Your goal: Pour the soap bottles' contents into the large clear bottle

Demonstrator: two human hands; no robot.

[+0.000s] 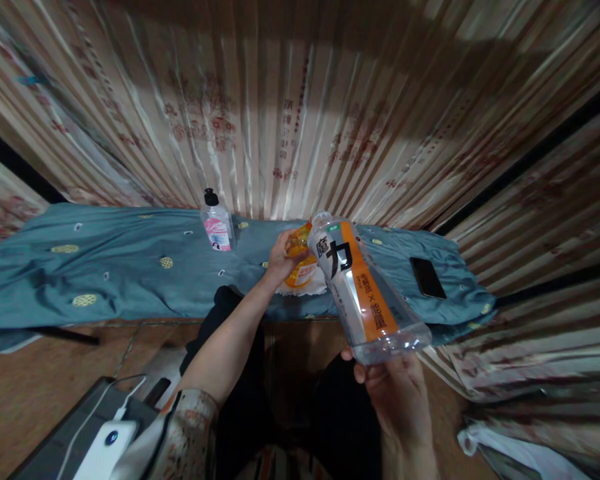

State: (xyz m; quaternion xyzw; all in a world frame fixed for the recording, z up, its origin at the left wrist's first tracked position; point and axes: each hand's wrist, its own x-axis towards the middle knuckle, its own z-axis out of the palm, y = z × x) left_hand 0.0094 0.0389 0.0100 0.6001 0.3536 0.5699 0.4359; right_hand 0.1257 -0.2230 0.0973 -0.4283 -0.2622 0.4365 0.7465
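My right hand (397, 393) is closed around the base of a large clear plastic bottle (363, 287) with an orange and black label. That bottle is tilted, its mouth pointing away and to the left, close to the top of an orange bottle (299, 275). Whether the two mouths touch I cannot tell. Fingers of my left hand (281, 259) wrap round the upper part of the orange bottle, which stands on a white cloth or tissue (321, 283). The clear bottle hides part of the orange one. No clear liquid level shows in the large bottle.
A clear pump-top bottle with a pink label (219, 232) stands left on the teal patterned cover (130, 267). A dark phone (428, 277) lies at the right. Pleated curtains (260, 120) hang behind. A white device with a cable (105, 447) sits lower left.
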